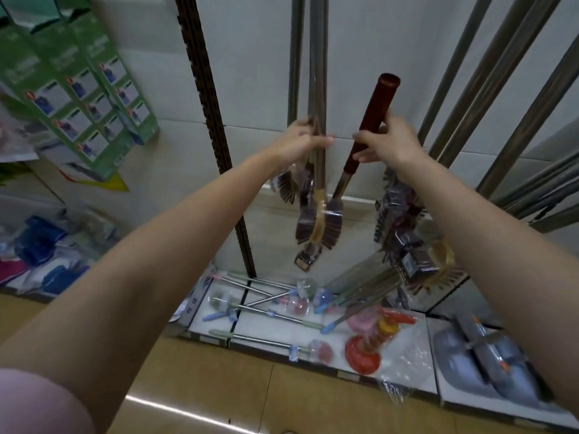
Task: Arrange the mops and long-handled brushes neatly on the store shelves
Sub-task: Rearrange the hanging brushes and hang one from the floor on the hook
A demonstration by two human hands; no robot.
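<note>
Brushes hung before the shelf back panel. A dark-red-handled brush was gripped by the right hand; hanging handles were clasped by the left hand. Stiff, light, top-heavy handling was judged; mid-handle holds suited.

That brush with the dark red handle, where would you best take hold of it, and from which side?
Probably on the dark red grip itself, about where the right hand already wraps it, coming from the right. The grip is thicker than the thin metal shaft below it. The left side is crowded by the hanging handles that the left hand holds.
</note>
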